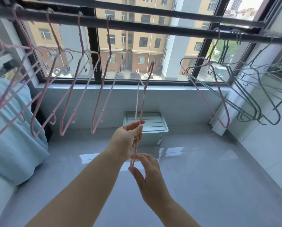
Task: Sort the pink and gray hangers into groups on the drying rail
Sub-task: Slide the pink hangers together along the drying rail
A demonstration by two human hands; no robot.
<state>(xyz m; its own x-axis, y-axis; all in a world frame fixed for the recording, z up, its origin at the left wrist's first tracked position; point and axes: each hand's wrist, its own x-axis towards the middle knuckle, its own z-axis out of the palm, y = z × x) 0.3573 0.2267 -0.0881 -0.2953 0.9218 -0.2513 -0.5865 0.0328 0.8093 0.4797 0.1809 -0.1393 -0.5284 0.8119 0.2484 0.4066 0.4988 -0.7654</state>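
Observation:
A pink hanger [142, 99] is off the rail, held edge-on and upright in the middle of the view, its hook below the black drying rail [137, 28]. My left hand [128, 141] grips its lower part with fingers and thumb. My right hand [146, 174] pinches its bottom end from below. Several pink hangers [71, 95] hang along the left half of the rail. At the right a single pink hanger [218, 95] hangs beside a bunch of gray hangers [251, 99].
A window with dark frames [94, 51] lies behind the rail. A pale green lidded box [145, 125] stands on the glossy tiled floor under the sill. Light blue bedding [10, 128] fills the left side. A white wall [268, 136] closes the right.

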